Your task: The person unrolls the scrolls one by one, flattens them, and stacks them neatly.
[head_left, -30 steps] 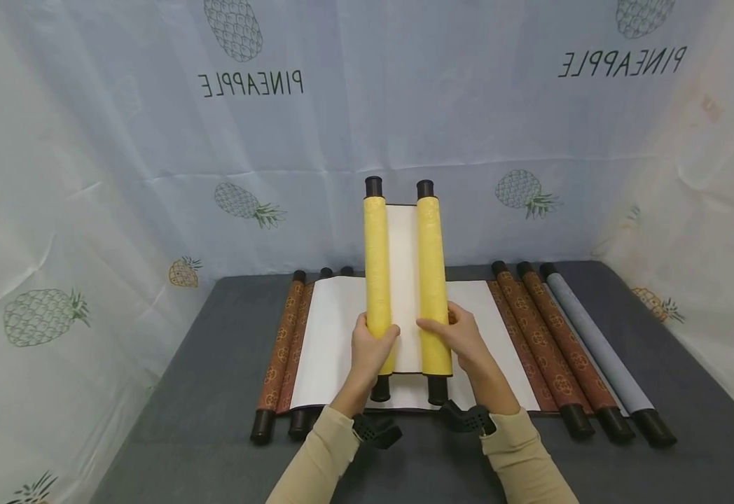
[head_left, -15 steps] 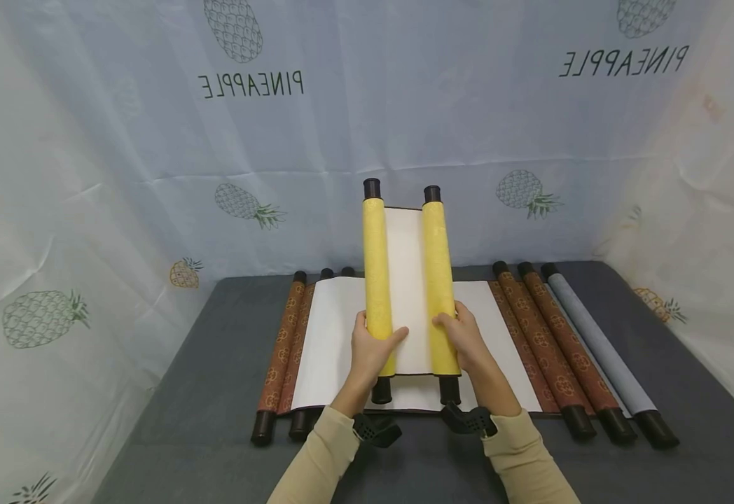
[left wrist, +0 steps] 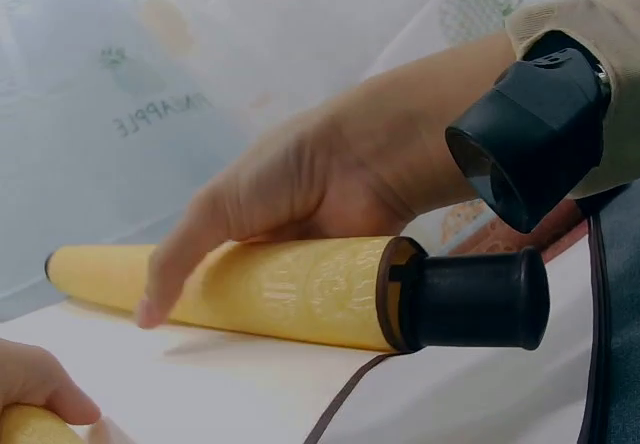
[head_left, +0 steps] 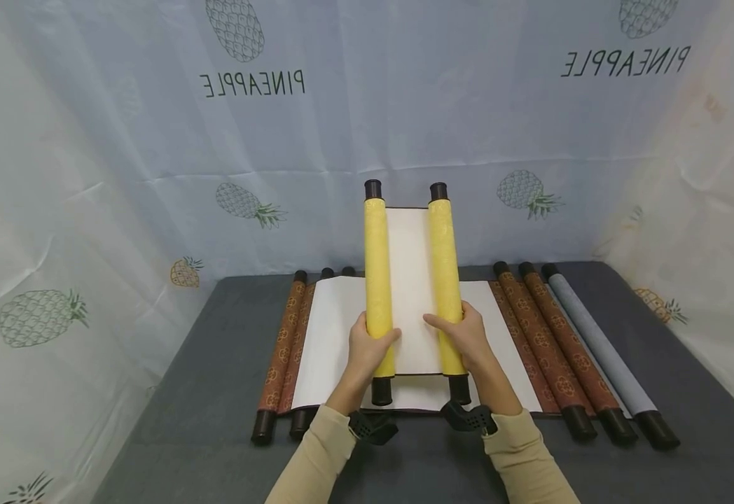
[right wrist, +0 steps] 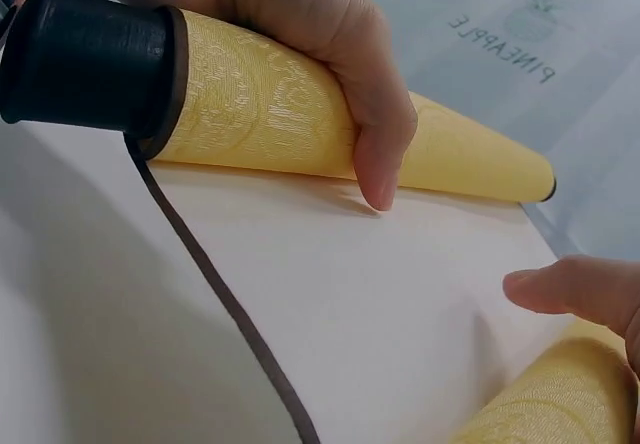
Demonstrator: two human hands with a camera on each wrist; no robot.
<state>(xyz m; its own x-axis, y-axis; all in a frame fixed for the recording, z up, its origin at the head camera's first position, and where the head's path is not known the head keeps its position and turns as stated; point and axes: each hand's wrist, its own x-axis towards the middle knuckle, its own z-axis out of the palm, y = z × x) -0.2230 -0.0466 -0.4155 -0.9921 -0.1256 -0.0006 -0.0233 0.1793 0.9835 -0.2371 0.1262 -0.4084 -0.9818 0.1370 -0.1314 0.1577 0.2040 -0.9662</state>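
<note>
A yellow scroll with black end knobs is partly unrolled, a strip of white paper (head_left: 410, 280) showing between its two rolls. My left hand (head_left: 367, 350) grips the left roll (head_left: 377, 266) near its lower end, thumb across the front. On the right roll (head_left: 445, 259) my right hand (head_left: 468, 339) holds the lower part, its thumb reaching over onto the paper. In the right wrist view the yellow cover (right wrist: 270, 104) shows an embossed pattern. The fingers behind the rolls are mostly hidden. The scroll is held above a larger opened white scroll (head_left: 326, 336).
Brown patterned rolls (head_left: 281, 343) lie at the left of the dark table (head_left: 203, 406). More brown rolls (head_left: 543, 336) lie at the right, beside a grey-blue scroll (head_left: 600, 343). A pineapple-printed curtain (head_left: 354, 105) hangs behind and around the table.
The right roll has moved to the right, away from the left one, so the white strip between them is wider. My left hand has stayed nearly in place.
</note>
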